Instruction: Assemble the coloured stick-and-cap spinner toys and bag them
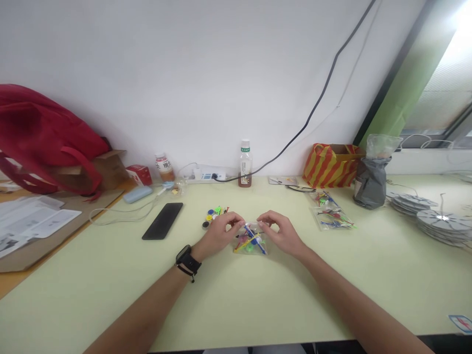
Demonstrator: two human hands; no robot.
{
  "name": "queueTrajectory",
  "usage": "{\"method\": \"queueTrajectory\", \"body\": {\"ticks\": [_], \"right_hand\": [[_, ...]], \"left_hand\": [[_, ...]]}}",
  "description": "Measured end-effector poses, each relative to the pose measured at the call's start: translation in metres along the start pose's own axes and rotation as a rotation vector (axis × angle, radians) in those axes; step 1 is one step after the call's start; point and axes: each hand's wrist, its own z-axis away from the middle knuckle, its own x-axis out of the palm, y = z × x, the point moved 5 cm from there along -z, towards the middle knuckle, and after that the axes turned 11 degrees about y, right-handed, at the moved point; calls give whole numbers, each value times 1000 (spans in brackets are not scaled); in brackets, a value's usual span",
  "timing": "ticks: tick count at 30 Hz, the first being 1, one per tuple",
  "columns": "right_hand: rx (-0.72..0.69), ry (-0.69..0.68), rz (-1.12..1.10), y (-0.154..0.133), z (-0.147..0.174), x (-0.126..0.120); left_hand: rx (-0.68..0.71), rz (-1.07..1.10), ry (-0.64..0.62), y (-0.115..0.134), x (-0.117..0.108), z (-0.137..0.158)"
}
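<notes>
A small clear plastic bag point(250, 242) with colourful plastic pieces inside, blue, yellow, green and pink, lies on the table in front of me. My left hand point(222, 231) pinches its upper left corner, and a black watch sits on that wrist. At the upper right corner, my right hand point(282, 231) pinches the bag between thumb and fingers. Just beyond my left hand is a small heap of loose coloured pieces point(211, 214), partly hidden by the hand. More filled clear bags point(332, 217) lie to the right of my right hand.
A black phone point(162, 221) lies at left, near a cable and a light blue power bank point(137, 194). Against the wall stand a drink bottle point(245, 164), another bottle point(164, 168) and a striped bag point(324, 167). Stacked grey discs point(444, 223) are at right, a red backpack point(47, 132) at left.
</notes>
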Motion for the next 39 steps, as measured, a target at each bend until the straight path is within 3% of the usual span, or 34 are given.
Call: {"method": "queueTrajectory", "body": {"ticks": [7,14,19,23,29,33,39], "right_hand": [[33,-129,-11,1,6,13],[18,-193,5,-3,8,16],[102,-231,46,5,2,7],[194,-322,-50,5,-1,1],[242,-414,-142,2,-4,-4],[241,-382,-149,4,-6,-7],[164,-309,-137,2,-7,-9]], "left_hand": [[-26,113,-95,14,11,7],[-82,172,-148,8,10,5],[-165,162,-204,-1,5,4],[-248,197,-244,-8,2,4],[-295,246,-202,-11,1,2],[-270,269,-170,-14,0,1],[-208,161,1,-25,-12,-3]]}}
